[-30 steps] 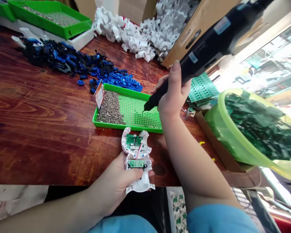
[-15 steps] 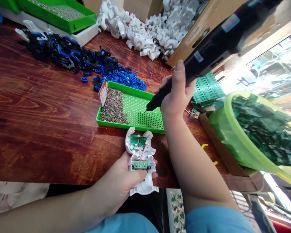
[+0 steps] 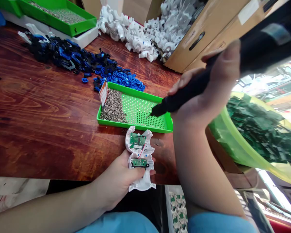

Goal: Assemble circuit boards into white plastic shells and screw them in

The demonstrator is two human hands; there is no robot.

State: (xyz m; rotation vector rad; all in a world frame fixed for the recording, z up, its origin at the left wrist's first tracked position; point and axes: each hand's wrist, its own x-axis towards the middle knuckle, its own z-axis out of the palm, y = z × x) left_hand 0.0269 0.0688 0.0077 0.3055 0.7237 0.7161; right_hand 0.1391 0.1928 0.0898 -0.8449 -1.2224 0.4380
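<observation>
My left hand (image 3: 126, 173) is closed around a white plastic housing (image 3: 144, 184), its thumb lying over the lower part. Inside the housing sit two green circuit boards, an upper board (image 3: 137, 140) and a lower board (image 3: 139, 162), with a thin red and white wire between them. In my right hand (image 3: 206, 87) is a black electric screwdriver (image 3: 191, 94), tilted so that its bit points down and left. The bit is over the perforated right half of a green screw tray (image 3: 147, 128). A heap of small screws (image 3: 113, 106) fills the tray's left side.
Behind the tray lie blue rings (image 3: 126, 77) and black-and-blue parts (image 3: 63, 53). White shells (image 3: 135, 35) are piled at the back beside a cardboard box (image 3: 191, 45). A yellow-green basin (image 3: 225, 142) of green pieces stands right. Another green tray (image 3: 87, 22) is back left.
My right hand and the screwdriver have moved right and nearer to me, uncovering the tray's right end. My left hand keeps hold of the housing, almost unmoved.
</observation>
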